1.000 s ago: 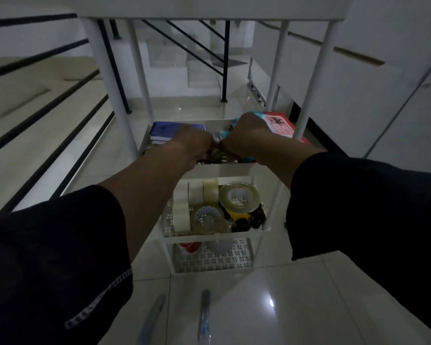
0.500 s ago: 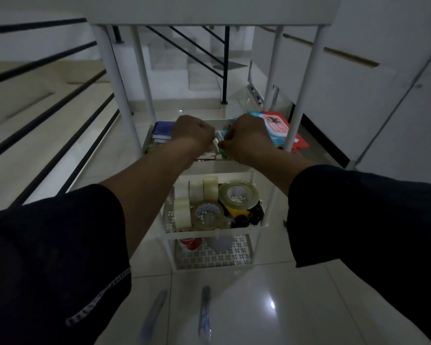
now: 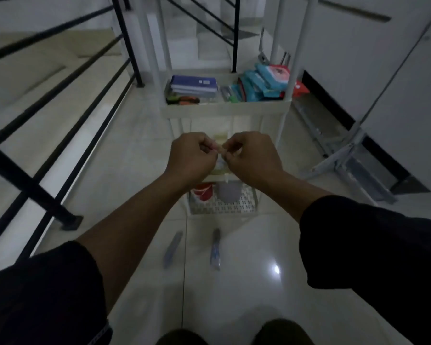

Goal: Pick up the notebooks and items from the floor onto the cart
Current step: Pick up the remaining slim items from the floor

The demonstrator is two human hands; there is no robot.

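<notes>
Showing both hands, left point(image 3: 190, 155) and right point(image 3: 250, 155), pinched narrowly together on something too small to identify, while two pens point(image 3: 215, 249) left on the floor point(image 3: 259, 307) before the cart point(image 3: 224, 110) could be stepped on.

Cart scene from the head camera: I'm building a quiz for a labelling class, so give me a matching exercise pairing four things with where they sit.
Things:
1. blue notebooks
2. teal packets
3. two pens
4. red cup

Places:
A. bottom shelf of the cart
B. floor tiles in front of the cart
C. left side of the upper tray
D. right side of the upper tray

Pairs: 1-C, 2-D, 3-B, 4-A
</notes>
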